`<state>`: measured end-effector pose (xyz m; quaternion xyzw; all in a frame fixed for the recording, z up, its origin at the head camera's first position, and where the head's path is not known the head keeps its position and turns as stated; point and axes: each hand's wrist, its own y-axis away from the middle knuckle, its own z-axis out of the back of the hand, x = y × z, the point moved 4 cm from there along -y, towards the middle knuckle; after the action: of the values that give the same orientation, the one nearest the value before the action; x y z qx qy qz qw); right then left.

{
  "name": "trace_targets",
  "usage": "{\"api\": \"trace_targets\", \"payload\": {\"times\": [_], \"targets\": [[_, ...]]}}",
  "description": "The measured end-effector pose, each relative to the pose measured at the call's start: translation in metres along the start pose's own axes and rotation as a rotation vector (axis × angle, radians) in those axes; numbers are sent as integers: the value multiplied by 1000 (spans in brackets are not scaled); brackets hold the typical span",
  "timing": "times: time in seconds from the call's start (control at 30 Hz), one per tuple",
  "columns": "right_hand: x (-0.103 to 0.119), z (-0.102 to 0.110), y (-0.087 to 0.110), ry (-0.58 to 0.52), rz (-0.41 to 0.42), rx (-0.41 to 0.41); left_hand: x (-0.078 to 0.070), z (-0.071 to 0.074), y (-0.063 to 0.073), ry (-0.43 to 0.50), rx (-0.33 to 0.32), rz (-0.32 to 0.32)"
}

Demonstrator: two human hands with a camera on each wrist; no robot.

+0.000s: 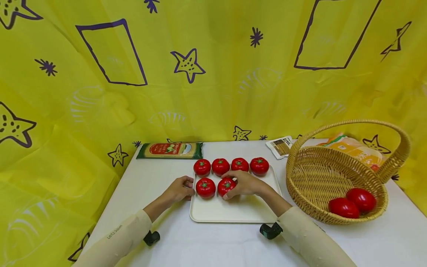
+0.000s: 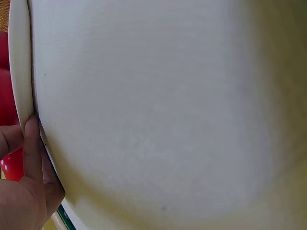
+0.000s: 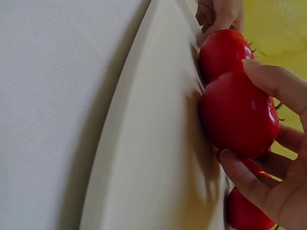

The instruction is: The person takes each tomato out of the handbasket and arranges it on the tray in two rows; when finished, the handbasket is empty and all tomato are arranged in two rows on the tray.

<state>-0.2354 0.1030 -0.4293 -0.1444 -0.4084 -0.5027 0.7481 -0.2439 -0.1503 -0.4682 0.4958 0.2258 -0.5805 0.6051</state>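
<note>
My right hand [image 1: 245, 183] holds a red tomato [image 3: 238, 115] with a green stem, thumb on one side and fingers on the other. This tomato sits low over the cream tray [image 1: 230, 213], just right of another tomato [image 1: 205, 188]. Behind these two, a row of several tomatoes [image 1: 221, 167] lines the tray's far side. At the tray's left rim, my left hand [image 1: 180, 189] grips the edge between thumb and fingers. The left wrist view shows the left hand's fingers [image 2: 32, 148] against the outer side of the rim.
A wicker basket [image 1: 297, 185] with a tall handle stands right of the tray, two red tomatoes [image 1: 345, 207] inside. Behind it lies an orange bag [image 1: 357, 148]. A green packet [image 1: 170, 150] and a small white packet [image 1: 280, 147] lie along the yellow curtain [image 1: 213, 100].
</note>
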Motion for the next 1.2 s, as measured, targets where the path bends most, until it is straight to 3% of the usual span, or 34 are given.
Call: {"api": "trace_targets", "payload": {"times": [0.33,0.6,1.2], "targets": [[1,0,0,7,-13,-21,0,-1,-2,1,10,-8],[0,3,2,21,-45,18,0,-1,-2,-5,7,1],[-1,18,16,0,-19,32,-1,0,1,-12,6,-9]]}}
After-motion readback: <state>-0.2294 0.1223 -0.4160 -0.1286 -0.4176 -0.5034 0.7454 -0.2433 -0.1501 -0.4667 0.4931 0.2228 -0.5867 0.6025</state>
